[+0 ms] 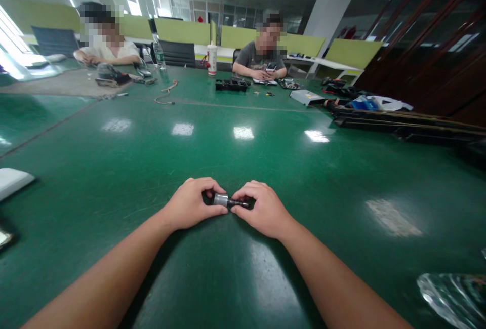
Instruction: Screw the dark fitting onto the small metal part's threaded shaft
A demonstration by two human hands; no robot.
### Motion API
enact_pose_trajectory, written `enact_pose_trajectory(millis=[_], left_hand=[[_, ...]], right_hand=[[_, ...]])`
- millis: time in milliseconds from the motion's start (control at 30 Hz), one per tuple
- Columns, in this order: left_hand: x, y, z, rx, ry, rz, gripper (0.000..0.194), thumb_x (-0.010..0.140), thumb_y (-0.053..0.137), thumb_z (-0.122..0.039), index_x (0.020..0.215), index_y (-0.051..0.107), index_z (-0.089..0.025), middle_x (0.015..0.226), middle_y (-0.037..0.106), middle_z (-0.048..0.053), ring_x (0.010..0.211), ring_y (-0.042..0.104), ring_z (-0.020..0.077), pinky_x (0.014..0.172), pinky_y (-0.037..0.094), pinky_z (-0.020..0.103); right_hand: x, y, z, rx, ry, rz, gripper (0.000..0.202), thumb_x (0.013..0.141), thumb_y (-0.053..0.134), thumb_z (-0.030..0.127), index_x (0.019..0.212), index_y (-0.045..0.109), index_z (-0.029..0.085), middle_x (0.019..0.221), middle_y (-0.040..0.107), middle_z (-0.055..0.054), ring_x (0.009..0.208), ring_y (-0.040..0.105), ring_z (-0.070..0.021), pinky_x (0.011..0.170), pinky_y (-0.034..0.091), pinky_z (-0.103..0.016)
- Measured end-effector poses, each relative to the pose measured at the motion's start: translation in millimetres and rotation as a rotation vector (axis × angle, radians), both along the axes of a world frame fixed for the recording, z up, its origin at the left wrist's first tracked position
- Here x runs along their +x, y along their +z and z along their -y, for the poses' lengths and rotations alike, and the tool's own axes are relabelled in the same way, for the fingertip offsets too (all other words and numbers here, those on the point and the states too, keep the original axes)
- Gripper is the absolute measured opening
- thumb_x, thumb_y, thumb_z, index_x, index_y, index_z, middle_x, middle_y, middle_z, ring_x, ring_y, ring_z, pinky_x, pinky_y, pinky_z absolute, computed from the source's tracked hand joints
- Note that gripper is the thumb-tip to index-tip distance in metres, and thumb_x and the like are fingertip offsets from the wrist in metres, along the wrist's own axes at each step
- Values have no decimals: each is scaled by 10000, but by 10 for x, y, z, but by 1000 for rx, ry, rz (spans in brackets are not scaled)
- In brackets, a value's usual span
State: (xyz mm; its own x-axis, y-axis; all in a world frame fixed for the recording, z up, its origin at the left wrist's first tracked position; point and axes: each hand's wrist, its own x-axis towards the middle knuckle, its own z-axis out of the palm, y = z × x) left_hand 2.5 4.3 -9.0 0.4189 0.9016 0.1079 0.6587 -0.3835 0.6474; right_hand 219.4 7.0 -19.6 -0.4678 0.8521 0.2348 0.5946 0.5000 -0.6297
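A small silver metal cylinder (220,200) lies level between my two hands, just above or on the green tabletop (228,162). Out of its right end comes a dark ridged shaft (240,203), like a screw or a spring; I cannot tell which. My left hand (193,202) is closed round the cylinder, thumb below and fingers above. The thumb and fingers of my right hand (264,207) pinch the ridged shaft near where it meets the cylinder. My fingertips hide part of both ends.
Across the table sit two people (108,40) (261,50), hands on small items. A water bottle (158,51), a white cup (211,59), a black part (232,84) and a metal box (307,97) stand far off. Clear plastic (451,296) lies front right, a white object (13,182) left.
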Motion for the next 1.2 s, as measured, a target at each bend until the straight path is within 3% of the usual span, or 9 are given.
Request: enact_pose_trajectory(millis=[400, 1200], left_hand=[[12, 24, 9, -7, 39, -24, 246, 723, 775, -377, 904, 722, -220, 815, 706, -1, 763, 630, 175, 698, 451, 271], [16, 20, 8, -20, 70, -6, 239, 746, 763, -395, 888, 708, -210, 806, 692, -6, 758, 627, 179, 691, 449, 284]], right_hand=[[40, -40, -12, 67, -42, 2, 123, 716, 740, 142, 800, 714, 228, 808, 688, -7, 834, 588, -192, 772, 417, -343], [130, -28, -71, 37, -171, 58, 99, 709, 698, 159, 756, 730, 240, 769, 690, -11, 797, 591, -192, 750, 425, -332]])
